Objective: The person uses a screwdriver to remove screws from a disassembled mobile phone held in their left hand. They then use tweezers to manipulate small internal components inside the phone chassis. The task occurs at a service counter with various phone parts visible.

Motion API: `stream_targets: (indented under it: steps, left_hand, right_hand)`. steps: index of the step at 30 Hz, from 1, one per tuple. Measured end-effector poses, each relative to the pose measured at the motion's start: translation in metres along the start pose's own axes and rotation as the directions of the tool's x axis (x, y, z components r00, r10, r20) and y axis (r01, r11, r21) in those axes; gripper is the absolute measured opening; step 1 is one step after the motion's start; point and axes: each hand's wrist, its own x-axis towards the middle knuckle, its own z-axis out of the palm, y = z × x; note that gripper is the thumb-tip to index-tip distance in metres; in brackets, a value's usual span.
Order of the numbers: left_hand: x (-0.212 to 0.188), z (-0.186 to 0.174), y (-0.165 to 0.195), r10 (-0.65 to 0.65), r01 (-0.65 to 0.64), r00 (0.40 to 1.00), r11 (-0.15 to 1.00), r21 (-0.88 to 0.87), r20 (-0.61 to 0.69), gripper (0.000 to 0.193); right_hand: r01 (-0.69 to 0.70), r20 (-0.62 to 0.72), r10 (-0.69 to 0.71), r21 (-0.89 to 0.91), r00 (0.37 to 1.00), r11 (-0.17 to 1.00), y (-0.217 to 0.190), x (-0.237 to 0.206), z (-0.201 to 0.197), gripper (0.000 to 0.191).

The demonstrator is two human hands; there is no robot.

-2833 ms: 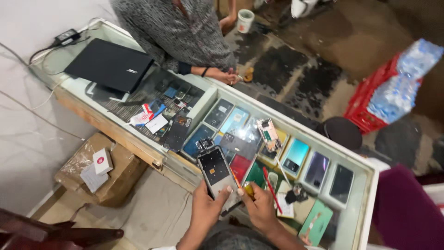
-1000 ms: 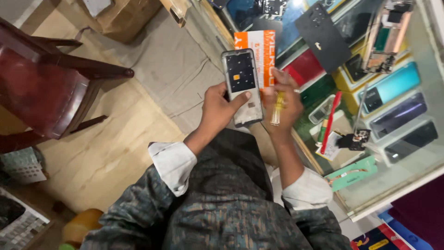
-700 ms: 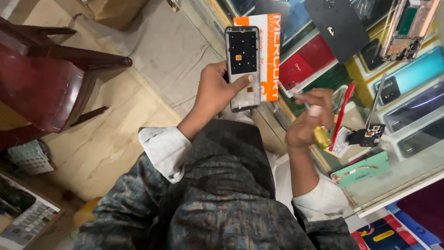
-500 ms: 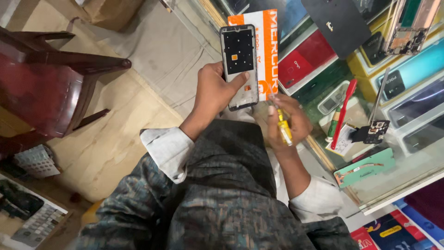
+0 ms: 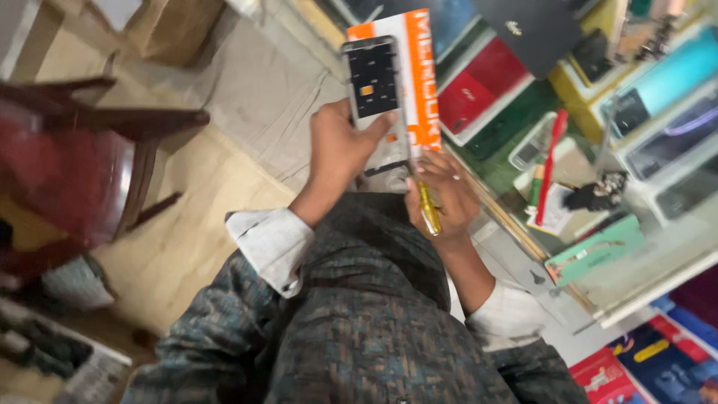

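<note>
Left hand (image 5: 340, 153) wrapped around the lower part of an opened phone (image 5: 376, 93), thumb and fingers closed on its edges, back cover off and dark internals facing up; the phone is held upright above the lap, in front of the glass counter (image 5: 658, 247). Right hand (image 5: 441, 196) closed around a yellow-handled screwdriver (image 5: 428, 209), its tip up against the phone's lower end, exact contact hidden by the fingers. Head view only. Judged as a light, rigid but fragile piece: bare board and small parts exposed, so the grip belongs on the frame edges, as now, not on the open face; the metal rim may slip. An orange-and-white box (image 5: 419, 75) lies behind the phone, and a red toothbrush (image 5: 548, 168) rests on the counter. Against half a second ago: the left hand's hold matches, the right hand has come closer under the phone, and the screwdriver now points up toward it.
</note>
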Motion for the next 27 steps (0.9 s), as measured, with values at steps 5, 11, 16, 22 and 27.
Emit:
stream_targets:
  steps: [5, 11, 16, 22, 27]
  left_hand:
    - [0.003, 0.005, -0.005, 0.215, -0.215, 0.977, 0.977, -0.004, -0.013, 0.023]
    - [-0.011, 0.005, 0.002, 0.228, -0.228, 0.973, 0.974, 0.015, 0.026, 0.024]
    - [-0.023, 0.003, 0.010, 0.261, -0.259, 0.964, 0.965, -0.050, 0.043, 0.026]
    - [-0.020, 0.002, 0.015, 0.325, -0.319, 0.943, 0.944, -0.089, 0.073, 0.025]
    - [-0.003, 0.007, 0.004, 0.293, -0.311, 0.949, 0.930, 0.194, 0.117, 0.028]
  right_hand:
    - [-0.204, -0.175, 0.217, 0.091, 0.960, 0.975, 0.010, -0.025, -0.041, 0.028]
    - [-0.159, -0.294, 0.761, 0.874, 0.579, 0.459, 0.114, -0.053, -0.230, 0.041]
    - [-0.010, -0.215, 0.802, 0.964, 0.557, 0.266, 0.164, -0.086, -0.357, 0.054]
    - [-0.233, -0.437, 0.829, 0.816, 0.349, 0.529, 0.117, -0.131, -0.329, 0.066]
    - [-0.646, -0.195, 0.775, 0.453, 0.601, 0.615, 0.074, -0.081, -0.194, 0.030]
